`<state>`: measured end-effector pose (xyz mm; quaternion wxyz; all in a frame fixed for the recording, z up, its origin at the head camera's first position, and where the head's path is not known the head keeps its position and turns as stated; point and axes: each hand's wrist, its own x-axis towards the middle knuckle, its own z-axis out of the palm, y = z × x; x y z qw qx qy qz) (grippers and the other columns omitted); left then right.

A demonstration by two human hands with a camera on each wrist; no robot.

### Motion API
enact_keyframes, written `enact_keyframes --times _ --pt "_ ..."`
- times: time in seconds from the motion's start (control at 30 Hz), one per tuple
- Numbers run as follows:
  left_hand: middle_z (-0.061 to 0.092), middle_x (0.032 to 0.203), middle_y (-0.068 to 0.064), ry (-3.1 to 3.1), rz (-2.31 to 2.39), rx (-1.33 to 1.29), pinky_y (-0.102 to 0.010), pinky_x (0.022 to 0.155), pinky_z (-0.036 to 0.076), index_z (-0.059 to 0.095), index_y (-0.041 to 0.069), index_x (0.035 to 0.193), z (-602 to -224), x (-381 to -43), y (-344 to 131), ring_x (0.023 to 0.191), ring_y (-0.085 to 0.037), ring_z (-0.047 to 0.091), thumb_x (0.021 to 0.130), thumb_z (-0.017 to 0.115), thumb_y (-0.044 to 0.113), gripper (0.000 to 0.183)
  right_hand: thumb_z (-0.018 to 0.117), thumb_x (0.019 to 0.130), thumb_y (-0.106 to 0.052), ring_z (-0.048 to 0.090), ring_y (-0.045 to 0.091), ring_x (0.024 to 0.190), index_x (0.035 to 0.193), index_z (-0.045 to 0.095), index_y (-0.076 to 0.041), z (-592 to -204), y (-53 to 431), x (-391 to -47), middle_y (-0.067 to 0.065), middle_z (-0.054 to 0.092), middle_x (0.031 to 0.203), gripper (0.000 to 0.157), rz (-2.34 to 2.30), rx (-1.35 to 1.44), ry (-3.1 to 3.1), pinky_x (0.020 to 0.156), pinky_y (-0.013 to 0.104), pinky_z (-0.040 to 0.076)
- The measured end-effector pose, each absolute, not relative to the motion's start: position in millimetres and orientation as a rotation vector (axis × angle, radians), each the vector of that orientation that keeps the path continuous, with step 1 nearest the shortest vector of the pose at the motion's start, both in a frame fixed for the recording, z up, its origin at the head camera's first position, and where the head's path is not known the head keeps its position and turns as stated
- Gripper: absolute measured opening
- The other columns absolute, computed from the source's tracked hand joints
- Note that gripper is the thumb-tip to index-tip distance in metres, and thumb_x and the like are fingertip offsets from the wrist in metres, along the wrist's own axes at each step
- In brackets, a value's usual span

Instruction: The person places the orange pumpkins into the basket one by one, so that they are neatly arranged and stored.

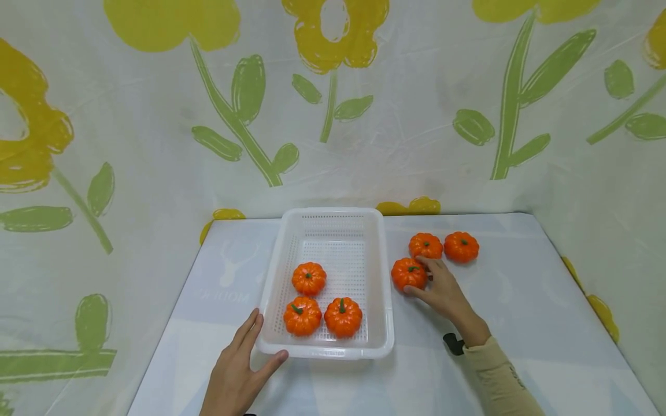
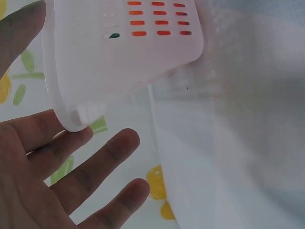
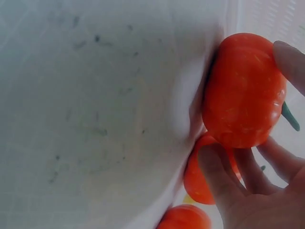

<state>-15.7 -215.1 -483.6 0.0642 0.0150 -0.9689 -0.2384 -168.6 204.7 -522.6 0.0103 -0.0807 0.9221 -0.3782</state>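
Note:
A white plastic basket (image 1: 387, 323) with slotted walls stands on the table and holds three small orange pumpkins: one (image 1: 309, 279) farther back, one (image 1: 302, 316) at near left and one (image 1: 343, 318) at near right. My left hand (image 1: 236, 364) touches the basket's near left corner, fingers spread and fairly straight; the left wrist view shows fingertips at the rim (image 2: 74, 126). Just right of the basket, my right hand (image 1: 442, 286) holds a pumpkin (image 1: 407, 274) between thumb and fingers. In the right wrist view this pumpkin (image 3: 245, 90) shows its green stem.
Two more pumpkins lie behind the right hand, one (image 1: 425, 245) close to the held one and another (image 1: 461, 247) farther right. A pale cloth covers the table (image 1: 520, 300). Behind and at the sides hangs a flowered curtain (image 1: 395, 127).

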Motion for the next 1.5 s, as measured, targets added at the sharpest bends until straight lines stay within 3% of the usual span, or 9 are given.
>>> enact_keyframes --times 1.17,1.5 --pt "0.040 0.159 -0.008 -2.915 -0.716 0.052 -0.062 0.092 0.053 0.044 0.008 0.154 -485.0 -14.6 -215.5 0.122 -0.041 0.059 0.082 0.072 0.069 0.098 0.087 0.082 -0.032 0.055 0.041 0.119 0.148 0.047 -0.005 -520.5 205.7 -168.0 0.023 0.044 0.144 0.082 -1.192 -0.202 2.868 0.101 0.056 0.050" --pt "0.040 0.160 -0.009 -2.933 -0.727 0.065 -0.061 0.093 0.053 0.044 0.007 0.153 -483.5 -15.5 -214.5 0.126 -0.041 0.057 0.081 0.071 0.070 0.099 0.088 0.081 -0.024 0.053 0.040 0.122 0.145 0.048 -0.001 -516.5 205.5 -167.3 0.023 0.049 0.140 0.079 -1.295 -0.288 2.874 0.099 0.054 0.052"
